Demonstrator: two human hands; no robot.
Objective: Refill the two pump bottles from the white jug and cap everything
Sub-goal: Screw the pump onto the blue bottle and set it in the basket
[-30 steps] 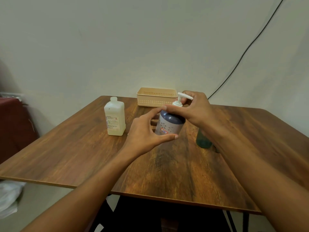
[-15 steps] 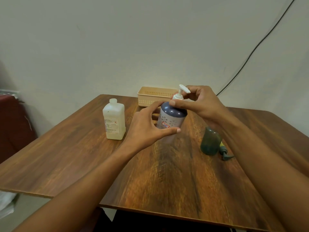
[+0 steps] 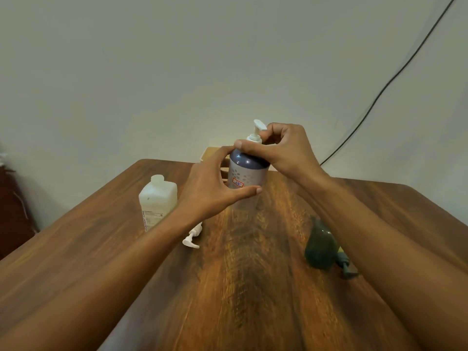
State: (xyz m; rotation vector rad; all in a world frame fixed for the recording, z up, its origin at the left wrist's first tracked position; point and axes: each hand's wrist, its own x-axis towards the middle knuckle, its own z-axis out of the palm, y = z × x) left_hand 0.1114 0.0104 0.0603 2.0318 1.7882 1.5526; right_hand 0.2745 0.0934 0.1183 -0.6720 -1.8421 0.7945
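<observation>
**Pump collar in a two-handed twist: spills are the main risk**

The blue bottle (image 3: pixel 247 171) is over the far middle of the table (image 3: pixel 253 287), tilted a little. Its base is blurred, so I cannot tell whether it rests on the wood. The left hand (image 3: pixel 211 184) wraps the body, thumb across the front and fingers behind. The right hand (image 3: pixel 286 150) is curled round the collar of the white pump (image 3: pixel 256 133), thumb pressed at the neck. Whether the collar is being loosened or tightened does not show.

- If the left hand's hold slips on the smooth body, the bottle probably turns with the collar and the thread makes no progress.
- A tilted bottle with a loose collar could leak at the neck.
- If the collar goes on crooked, it may cross-thread and seem capped when it is not.
- Pressing on the pump head during the twist could squirt liquid.

Left of the hands, the jug (image 3: pixel 157 201) looks uncapped, and a loose pump (image 3: pixel 193 236) lies near it. Under the right forearm, the green bottle (image 3: pixel 319 247) stands open, its grey pump (image 3: pixel 346 267) beside it. A dropped elbow or a sweeping arm could knock either one over.
</observation>
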